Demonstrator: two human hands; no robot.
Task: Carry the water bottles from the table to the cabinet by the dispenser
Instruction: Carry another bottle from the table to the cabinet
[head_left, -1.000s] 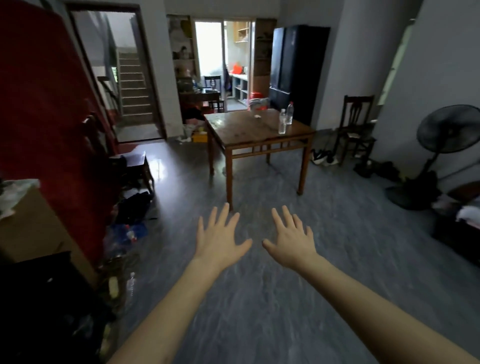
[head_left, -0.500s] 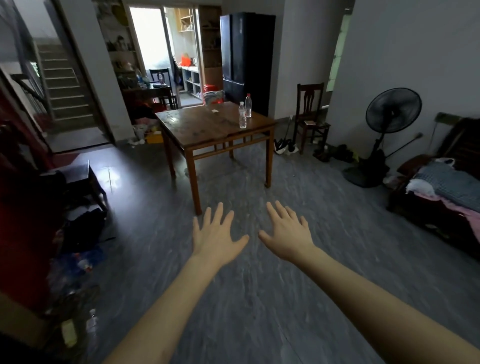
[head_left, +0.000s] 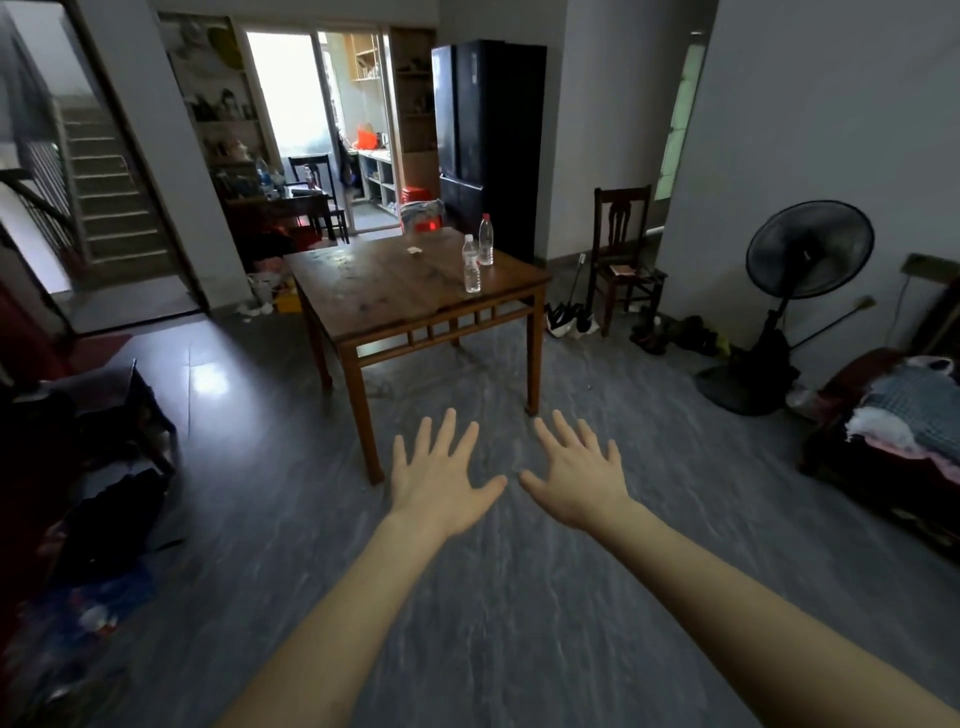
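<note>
Head view: left hand (head_left: 441, 480) and right hand (head_left: 579, 475) outstretched, fingers (head_left: 451, 431) spread, holding nothing.

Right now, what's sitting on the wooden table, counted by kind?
Clear water bottles: 2, the nearer bottle and the farther bottle, both upright near the right edge of the table
Small white scrap: 1, too small to identify
Total: 3

brown wooden table (head_left: 395, 296), clear water bottles (head_left: 471, 265) with red caps, grey streaked floor (head_left: 519, 623), black fan (head_left: 808, 249)
</note>
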